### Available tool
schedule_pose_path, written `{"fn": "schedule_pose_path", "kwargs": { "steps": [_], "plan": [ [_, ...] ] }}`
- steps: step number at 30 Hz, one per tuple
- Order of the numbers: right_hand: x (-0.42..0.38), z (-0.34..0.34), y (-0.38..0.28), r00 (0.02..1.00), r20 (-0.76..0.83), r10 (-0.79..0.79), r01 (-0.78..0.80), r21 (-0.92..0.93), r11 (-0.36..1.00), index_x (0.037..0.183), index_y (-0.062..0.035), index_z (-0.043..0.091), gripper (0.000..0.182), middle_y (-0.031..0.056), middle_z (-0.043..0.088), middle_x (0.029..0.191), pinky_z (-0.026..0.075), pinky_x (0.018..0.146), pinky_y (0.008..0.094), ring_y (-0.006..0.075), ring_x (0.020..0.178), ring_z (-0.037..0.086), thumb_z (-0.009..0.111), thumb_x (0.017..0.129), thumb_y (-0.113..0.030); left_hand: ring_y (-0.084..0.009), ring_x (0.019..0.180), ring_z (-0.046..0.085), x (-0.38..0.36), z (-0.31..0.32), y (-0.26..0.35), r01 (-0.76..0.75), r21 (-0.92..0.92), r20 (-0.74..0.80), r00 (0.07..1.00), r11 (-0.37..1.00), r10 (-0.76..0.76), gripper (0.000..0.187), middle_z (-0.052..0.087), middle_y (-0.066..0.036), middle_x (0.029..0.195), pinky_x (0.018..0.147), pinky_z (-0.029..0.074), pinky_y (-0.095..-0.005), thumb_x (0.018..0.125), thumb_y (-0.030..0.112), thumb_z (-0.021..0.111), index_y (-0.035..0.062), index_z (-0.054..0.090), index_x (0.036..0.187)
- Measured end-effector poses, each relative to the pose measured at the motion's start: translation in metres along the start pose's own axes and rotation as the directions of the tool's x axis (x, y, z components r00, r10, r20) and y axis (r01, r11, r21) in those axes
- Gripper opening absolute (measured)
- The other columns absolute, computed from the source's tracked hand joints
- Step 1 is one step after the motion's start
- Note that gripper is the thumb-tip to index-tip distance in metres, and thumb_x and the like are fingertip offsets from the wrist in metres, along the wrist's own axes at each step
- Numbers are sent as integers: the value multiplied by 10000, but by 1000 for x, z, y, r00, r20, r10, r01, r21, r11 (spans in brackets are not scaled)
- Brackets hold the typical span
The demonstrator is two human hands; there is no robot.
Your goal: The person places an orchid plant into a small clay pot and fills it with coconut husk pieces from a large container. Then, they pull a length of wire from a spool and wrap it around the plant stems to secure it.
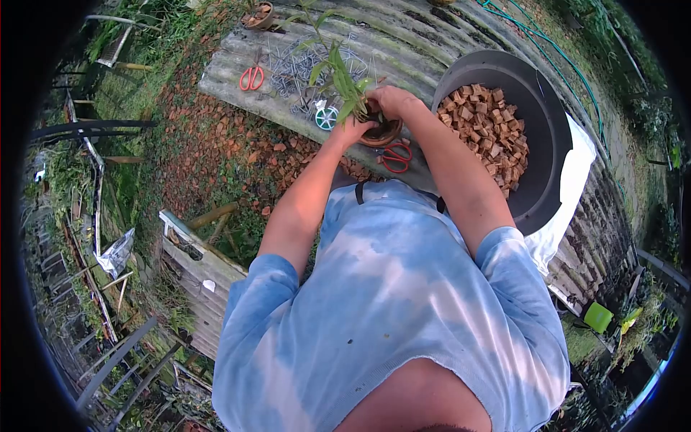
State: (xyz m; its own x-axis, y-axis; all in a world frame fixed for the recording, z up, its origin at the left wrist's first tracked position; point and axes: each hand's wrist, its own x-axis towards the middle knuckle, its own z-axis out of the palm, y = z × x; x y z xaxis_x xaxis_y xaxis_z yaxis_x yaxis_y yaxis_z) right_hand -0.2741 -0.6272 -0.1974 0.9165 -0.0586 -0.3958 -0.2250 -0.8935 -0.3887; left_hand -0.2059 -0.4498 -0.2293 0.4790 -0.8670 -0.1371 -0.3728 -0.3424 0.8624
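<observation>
A leafy plant (338, 75) with long green leaves rises from a clay pot (385, 138) at the near edge of the corrugated table. My left hand (351, 132) is closed around the left side of the pot's rim, close to the stem bases. Over the right side of the pot, my right hand (392, 102) has its fingers bent down inside the rim; what they grip, if anything, is hidden. Red-handled scissors (394, 157) lie right in front of the pot. A green-and-white reel of tie wire (326, 117) sits beside my left hand.
A large dark tub (541, 155) holds brown husk chips (486, 133) at the right, over a white sheet (572, 194). Many metal wire pieces (299, 68) and another red-handled pair of scissors (252, 78) lie on the corrugated table (227, 65). Another pot (259, 17) stands at the far left.
</observation>
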Motion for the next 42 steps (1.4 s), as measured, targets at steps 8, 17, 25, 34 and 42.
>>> {"fn": "schedule_pose_path", "kwargs": {
  "steps": [8, 17, 25, 34, 42],
  "plan": [
    [14, 15, 3, 992, 69, 104, -95, -126, 988, 1336, -184, 635, 470, 122, 729, 1166, 579, 876, 435, 330, 1123, 692, 696, 880, -89, -332, 1143, 554, 7, 13, -32, -97, 175, -86, 990, 980, 113, 665, 536, -128, 1183, 1022, 436, -418, 710, 159, 890, 60, 494, 1235],
    [16, 17, -8, 950, -147, 274, -273, 30, 962, 1212, -139, 680, 362, 170, 724, 1153, 581, 887, 446, 354, 1089, 692, 687, 851, -107, -345, 1183, 542, 5, 10, -34, -92, 140, -126, 986, 986, 110, 650, 538, -166, 1250, 1038, 432, -426, 751, 220, 848, 50, 505, 1276],
    [21, 18, 2, 844, -274, 460, -381, 298, 875, 1044, -94, 755, 203, 218, 715, 1113, 564, 918, 456, 384, 1066, 688, 678, 885, -193, -358, 1180, 585, 4, -1, -8, -34, 187, -30, 999, 982, 40, 656, 603, -178, 1242, 1022, 463, -429, 763, 246, 863, 46, 535, 1295],
    [12, 12, -10, 907, -188, 377, -344, 187, 920, 1080, -28, 724, 251, 245, 711, 1125, 576, 912, 457, 386, 1064, 695, 704, 852, -133, -443, 1139, 598, 5, 8, -17, -133, 291, -98, 981, 948, 168, 537, 654, -227, 1239, 983, 495, -476, 842, 272, 776, 26, 606, 1288],
    [18, 44, -12, 871, -312, 380, -347, 155, 925, 1140, -40, 701, 258, 239, 662, 1188, 587, 886, 471, 397, 1036, 703, 591, 944, -167, -355, 1085, 606, 4, 11, -26, -64, 143, -120, 989, 988, 82, 569, 608, -147, 1133, 966, 470, -429, 726, 168, 841, 46, 533, 1189]
  ]
}}
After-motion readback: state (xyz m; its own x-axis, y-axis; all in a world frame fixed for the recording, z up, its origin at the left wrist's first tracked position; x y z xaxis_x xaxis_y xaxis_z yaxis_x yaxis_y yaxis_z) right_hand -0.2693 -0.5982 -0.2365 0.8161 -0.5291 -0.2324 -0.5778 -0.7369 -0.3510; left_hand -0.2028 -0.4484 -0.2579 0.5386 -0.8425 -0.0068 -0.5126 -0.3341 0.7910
